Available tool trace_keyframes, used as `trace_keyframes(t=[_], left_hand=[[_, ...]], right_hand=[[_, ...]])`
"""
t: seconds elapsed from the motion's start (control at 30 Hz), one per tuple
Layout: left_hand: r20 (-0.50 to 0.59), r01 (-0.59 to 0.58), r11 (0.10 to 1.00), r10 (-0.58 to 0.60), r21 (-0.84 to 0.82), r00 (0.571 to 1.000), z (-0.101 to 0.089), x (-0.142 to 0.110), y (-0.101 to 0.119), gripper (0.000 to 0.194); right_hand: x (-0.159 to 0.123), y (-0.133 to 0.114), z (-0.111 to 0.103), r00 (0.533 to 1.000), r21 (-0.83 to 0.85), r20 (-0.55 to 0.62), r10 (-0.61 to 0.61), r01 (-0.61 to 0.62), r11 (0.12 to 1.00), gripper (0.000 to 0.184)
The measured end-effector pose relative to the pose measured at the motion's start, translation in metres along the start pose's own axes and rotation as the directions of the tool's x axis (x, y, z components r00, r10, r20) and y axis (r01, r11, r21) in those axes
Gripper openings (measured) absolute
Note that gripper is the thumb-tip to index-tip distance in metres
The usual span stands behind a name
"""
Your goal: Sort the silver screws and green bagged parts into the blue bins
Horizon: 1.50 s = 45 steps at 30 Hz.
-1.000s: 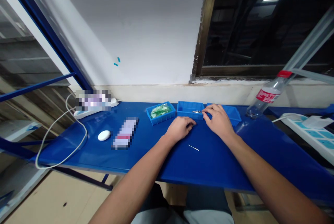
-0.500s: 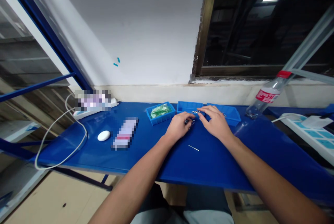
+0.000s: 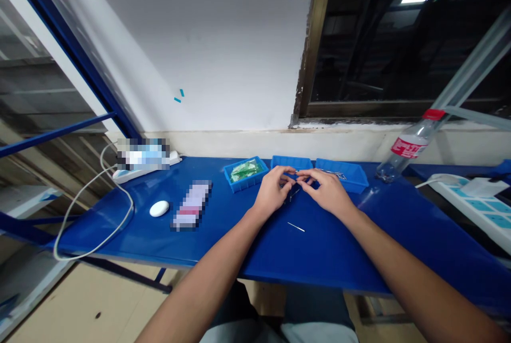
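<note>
My left hand [image 3: 273, 189] and my right hand [image 3: 324, 189] come together over the blue table, thumbs and fingers bent with the tips nearly meeting. Both are closed in a pinch; what they hold between the fingertips is too small and hidden to name. Just under the fingers a thin metal piece [image 3: 294, 194] shows against the table. Closer to my body lies a slim, silvery, pin-like rod [image 3: 296, 227]. Behind my right hand, a blue tray [image 3: 359, 179] contains several thin metal pieces [image 3: 337, 174]. Another blue tray [image 3: 291, 162] sits behind the fingertips, its contents mostly hidden.
A smaller blue tray [image 3: 242, 187] with green packets [image 3: 244, 170] stands left of my hands. Farther left are a blurred phone-like object [image 3: 190, 205], a white oval object [image 3: 159, 208] and a looped cable [image 3: 130, 199]. Rightward stand a plastic bottle [image 3: 409, 147] and power strip [image 3: 475, 199].
Both hands have drawn together and their fingertips now nearly meet. The small shiny metal piece seen earlier by the right fingers is now mostly hidden. The rod on the table has stayed put.
</note>
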<state>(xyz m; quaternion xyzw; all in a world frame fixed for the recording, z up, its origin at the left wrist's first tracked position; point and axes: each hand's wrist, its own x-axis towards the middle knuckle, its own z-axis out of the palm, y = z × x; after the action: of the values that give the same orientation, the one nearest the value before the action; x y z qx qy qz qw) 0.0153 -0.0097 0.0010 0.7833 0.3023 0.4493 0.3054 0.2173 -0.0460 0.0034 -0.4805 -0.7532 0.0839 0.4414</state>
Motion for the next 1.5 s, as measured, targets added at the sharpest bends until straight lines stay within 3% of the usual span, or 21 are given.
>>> trace_keyframes(t=[0.17, 0.33, 0.43, 0.5, 0.63, 0.73, 0.97, 1.07, 1.23, 1.37, 1.5], left_hand=[[-0.047, 0.025, 0.992, -0.031, -0.12, 0.998, 0.003, 0.001, -0.005, 0.029], [-0.076, 0.023, 0.993, -0.032, -0.12, 0.997, 0.003, 0.002, 0.001, 0.041], [-0.101, 0.05, 0.998, -0.047, 0.029, 0.994, -0.001, 0.0, 0.008, 0.042], [-0.048, 0.094, 0.992, -0.09, 0.082, 0.995, -0.003, -0.002, 0.011, 0.044], [0.063, 0.175, 0.984, -0.174, -0.012, 0.983, -0.002, -0.004, 0.012, 0.046], [0.055, 0.177, 0.98, -0.173, -0.088, 0.983, 0.001, -0.004, 0.008, 0.045], [0.025, 0.201, 0.976, -0.2, -0.079, 0.98, 0.001, -0.002, -0.002, 0.055], [0.033, 0.175, 0.985, -0.175, 0.0, 0.984, 0.0, -0.003, -0.002, 0.059], [0.085, 0.14, 0.985, -0.148, 0.102, 0.985, 0.001, -0.005, 0.002, 0.061], [0.066, 0.072, 0.996, -0.075, 0.05, 0.995, 0.003, -0.003, 0.008, 0.063], [-0.038, 0.11, 0.99, -0.114, -0.084, 0.993, 0.004, 0.0, 0.006, 0.051]], right_hand=[[-0.002, -0.002, 0.005, 0.998, 0.008, 0.069, 0.01, -0.011, 1.0, 0.027], [-0.004, -0.008, 0.008, 0.994, 0.022, 0.102, 0.038, -0.04, 0.999, 0.046], [-0.004, -0.009, 0.006, 0.997, 0.034, 0.05, 0.054, -0.055, 0.998, 0.035], [-0.003, -0.009, 0.004, 0.996, 0.05, 0.002, 0.085, -0.085, 0.995, 0.024], [-0.002, -0.004, 0.003, 0.997, 0.077, -0.005, 0.081, -0.081, 0.994, 0.016], [-0.001, -0.001, 0.005, 0.997, 0.12, 0.014, 0.071, -0.073, 0.99, 0.016], [-0.003, -0.001, 0.013, 0.984, 0.24, 0.059, 0.169, -0.178, 0.954, 0.019], [-0.003, -0.004, 0.012, 0.974, 0.225, 0.049, 0.222, -0.227, 0.948, 0.019], [-0.003, -0.006, 0.01, 0.975, 0.136, 0.079, 0.21, -0.219, 0.966, 0.013], [-0.004, 0.001, 0.01, 0.969, 0.176, 0.028, 0.246, -0.247, 0.953, 0.009], [-0.004, 0.003, 0.01, 0.964, 0.242, 0.058, 0.258, -0.265, 0.933, 0.021]])
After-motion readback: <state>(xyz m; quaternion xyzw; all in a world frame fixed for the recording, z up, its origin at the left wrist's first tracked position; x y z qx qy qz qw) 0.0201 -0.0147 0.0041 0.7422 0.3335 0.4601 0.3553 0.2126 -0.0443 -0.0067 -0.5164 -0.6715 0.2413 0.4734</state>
